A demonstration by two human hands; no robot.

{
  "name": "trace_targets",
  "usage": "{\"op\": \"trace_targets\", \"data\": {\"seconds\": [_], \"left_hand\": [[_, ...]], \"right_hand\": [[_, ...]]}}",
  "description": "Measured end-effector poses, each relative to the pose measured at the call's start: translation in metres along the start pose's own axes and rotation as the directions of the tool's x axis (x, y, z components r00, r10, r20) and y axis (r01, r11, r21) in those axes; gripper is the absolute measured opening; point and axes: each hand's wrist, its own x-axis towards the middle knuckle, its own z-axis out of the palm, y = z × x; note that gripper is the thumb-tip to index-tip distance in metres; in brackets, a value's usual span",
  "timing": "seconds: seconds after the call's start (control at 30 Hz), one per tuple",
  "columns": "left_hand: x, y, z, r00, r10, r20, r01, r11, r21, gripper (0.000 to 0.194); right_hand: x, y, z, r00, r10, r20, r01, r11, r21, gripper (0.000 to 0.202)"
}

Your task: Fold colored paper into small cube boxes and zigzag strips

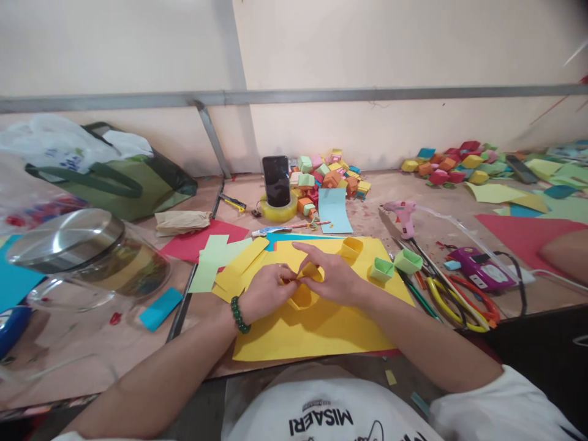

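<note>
Over a large yellow sheet [349, 331], my left hand [269, 291] and my right hand [335, 275] meet, fingers closed on a small folded yellow paper piece [304, 296]. The fingers hide part of its shape. A green bead bracelet circles my left wrist. Just behind my right hand stands a yellow paper box [351, 247]. Two light green paper boxes [382, 269] [408, 260] sit to the right. Yellow strips [243, 264] and pale green strips [210, 263] lie left of my hands.
A phone [277, 180] stands on yellow tape, beside piled colored paper boxes [333, 177]. A glue gun [404, 217], scissors [459, 303] and purple device [489, 269] lie right. A glass jar [138, 260] is left. Another person's arm [567, 254] shows at right.
</note>
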Motion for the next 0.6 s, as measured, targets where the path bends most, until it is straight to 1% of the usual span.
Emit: {"op": "trace_targets", "data": {"seconds": [0.1,0.17,0.23,0.3,0.33,0.37,0.4,0.47,0.5,0.53,0.57,0.6], "left_hand": [[-0.001,0.001,0.002,0.999,-0.033,0.018,0.033,0.999,-0.035,0.018],[0.0,0.003,0.001,0.999,-0.043,0.03,0.044,0.998,-0.051,0.016],[0.002,0.004,-0.003,1.0,-0.024,-0.003,0.024,0.999,-0.046,0.016],[0.004,0.004,-0.006,0.995,-0.01,-0.095,0.006,0.999,-0.036,0.019],[0.005,0.003,-0.007,0.989,-0.008,-0.145,0.004,1.0,-0.029,0.021],[0.006,0.002,-0.008,0.981,-0.009,-0.195,0.005,1.0,-0.023,0.023],[0.006,0.0,-0.008,0.971,-0.011,-0.239,0.008,1.0,-0.016,0.023],[0.006,-0.003,-0.006,0.954,-0.008,-0.299,0.007,1.0,-0.003,0.022],[0.006,-0.003,-0.005,0.951,-0.001,-0.309,0.001,1.0,0.002,0.021],[0.006,-0.004,-0.003,0.952,0.009,-0.305,-0.008,1.0,0.006,0.019],[0.006,-0.004,-0.002,0.957,0.023,-0.289,-0.02,1.0,0.014,0.017],[0.006,-0.004,-0.002,0.963,0.037,-0.265,-0.031,0.999,0.027,0.015]], "right_hand": [[0.001,-0.003,0.0,0.996,-0.071,-0.06,0.079,0.988,0.136,0.049],[0.002,-0.005,0.0,0.992,-0.063,-0.11,0.086,0.973,0.212,0.04],[0.003,-0.008,-0.003,0.982,0.024,-0.188,0.023,0.97,0.242,0.034],[0.005,-0.01,-0.007,0.956,0.151,-0.25,-0.097,0.971,0.217,0.039],[0.006,-0.01,-0.009,0.946,0.217,-0.242,-0.171,0.965,0.197,0.042],[0.008,-0.01,-0.011,0.939,0.281,-0.2,-0.247,0.953,0.177,0.044],[0.01,-0.009,-0.012,0.932,0.336,-0.133,-0.315,0.936,0.156,0.043],[0.012,-0.007,-0.011,0.916,0.402,-0.003,-0.4,0.911,0.102,0.026],[0.012,-0.005,-0.009,0.912,0.41,0.027,-0.411,0.909,0.073,0.014],[0.012,-0.003,-0.006,0.914,0.404,0.029,-0.405,0.913,0.049,0.005],[0.012,0.0,-0.003,0.92,0.392,0.017,-0.392,0.919,0.039,0.003],[0.012,0.002,-0.001,0.926,0.377,0.001,-0.376,0.926,0.043,0.005]]}}
